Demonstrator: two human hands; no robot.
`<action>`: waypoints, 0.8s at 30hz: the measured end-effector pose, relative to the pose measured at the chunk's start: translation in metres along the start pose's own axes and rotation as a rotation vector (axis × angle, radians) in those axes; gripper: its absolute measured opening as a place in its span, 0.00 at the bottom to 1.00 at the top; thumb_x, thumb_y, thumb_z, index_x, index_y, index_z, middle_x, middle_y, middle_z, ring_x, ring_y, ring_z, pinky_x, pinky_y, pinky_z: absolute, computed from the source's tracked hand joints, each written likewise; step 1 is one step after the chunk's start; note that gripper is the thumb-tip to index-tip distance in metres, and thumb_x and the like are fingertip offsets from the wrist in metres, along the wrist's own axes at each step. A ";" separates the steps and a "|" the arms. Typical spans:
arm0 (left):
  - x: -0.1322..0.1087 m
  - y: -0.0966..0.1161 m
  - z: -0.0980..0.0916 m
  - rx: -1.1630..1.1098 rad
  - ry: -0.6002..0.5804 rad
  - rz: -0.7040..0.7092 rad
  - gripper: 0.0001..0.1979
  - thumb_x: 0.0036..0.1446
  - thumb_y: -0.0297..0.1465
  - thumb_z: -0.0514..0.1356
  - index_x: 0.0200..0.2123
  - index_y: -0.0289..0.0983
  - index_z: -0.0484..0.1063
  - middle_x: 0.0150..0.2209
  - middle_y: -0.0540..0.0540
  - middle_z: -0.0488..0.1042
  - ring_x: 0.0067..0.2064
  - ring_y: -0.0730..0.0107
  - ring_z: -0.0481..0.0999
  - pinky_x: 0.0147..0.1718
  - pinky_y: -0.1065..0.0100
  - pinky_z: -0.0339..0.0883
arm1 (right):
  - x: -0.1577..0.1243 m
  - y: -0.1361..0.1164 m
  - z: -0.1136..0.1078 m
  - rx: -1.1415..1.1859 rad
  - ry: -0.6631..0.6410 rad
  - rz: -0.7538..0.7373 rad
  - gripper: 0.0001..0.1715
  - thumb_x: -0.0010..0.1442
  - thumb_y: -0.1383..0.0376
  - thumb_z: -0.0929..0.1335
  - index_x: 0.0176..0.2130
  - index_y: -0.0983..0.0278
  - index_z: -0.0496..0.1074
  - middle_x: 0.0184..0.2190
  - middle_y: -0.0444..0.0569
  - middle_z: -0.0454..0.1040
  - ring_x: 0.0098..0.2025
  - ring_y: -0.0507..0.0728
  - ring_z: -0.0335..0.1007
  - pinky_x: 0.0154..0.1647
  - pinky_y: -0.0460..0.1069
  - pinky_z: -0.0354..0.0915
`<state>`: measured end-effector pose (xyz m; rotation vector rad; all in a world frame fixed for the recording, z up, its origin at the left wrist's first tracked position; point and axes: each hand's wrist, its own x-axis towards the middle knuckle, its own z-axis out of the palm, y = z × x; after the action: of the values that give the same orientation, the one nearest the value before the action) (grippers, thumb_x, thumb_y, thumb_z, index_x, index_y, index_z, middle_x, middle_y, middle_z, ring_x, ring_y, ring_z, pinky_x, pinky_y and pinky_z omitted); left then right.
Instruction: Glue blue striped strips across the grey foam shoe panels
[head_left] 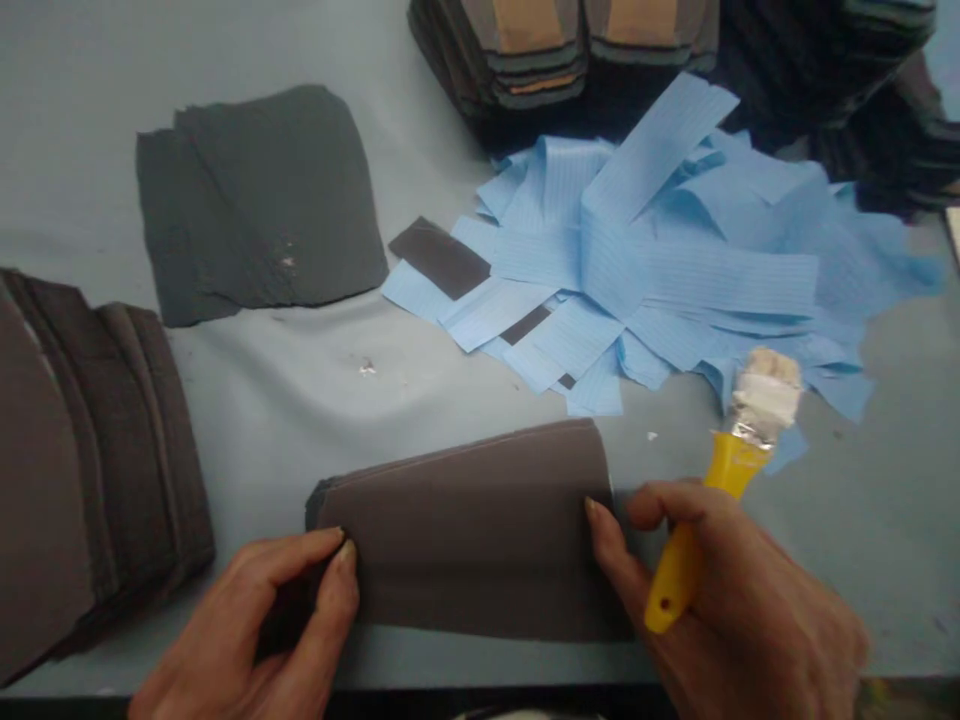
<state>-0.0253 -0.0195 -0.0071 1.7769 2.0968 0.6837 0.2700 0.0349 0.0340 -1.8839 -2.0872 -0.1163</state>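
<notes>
A thin stack of brown fabric pieces (472, 540) lies near the table's front edge. My left hand (255, 625) pinches its left end between thumb and fingers. My right hand (742, 610) grips the yellow handle of a paintbrush (712, 510), whose pale bristles point up and away. The thumb of that hand presses on the right edge of the brown stack.
A heap of blue paper strips (660, 260) with a dark strip (439, 257) lies at centre right. A dark grey fabric sheet (255, 200) sits at upper left. Brown pieces are stacked at the left edge (82, 470). Tall dark stacks (525, 50) stand at the back.
</notes>
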 end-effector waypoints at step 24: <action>0.018 0.031 0.009 -0.017 0.139 0.155 0.03 0.68 0.28 0.62 0.42 0.40 0.76 0.37 0.51 0.78 0.39 0.68 0.78 0.39 0.67 0.67 | 0.006 0.015 0.019 0.117 0.058 -0.535 0.19 0.75 0.49 0.68 0.44 0.62 0.70 0.57 0.61 0.81 0.53 0.65 0.82 0.53 0.57 0.73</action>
<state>0.0023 0.0032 0.0032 1.9484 2.0474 0.8879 0.2809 0.0476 0.0153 -1.2029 -2.4431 -0.1646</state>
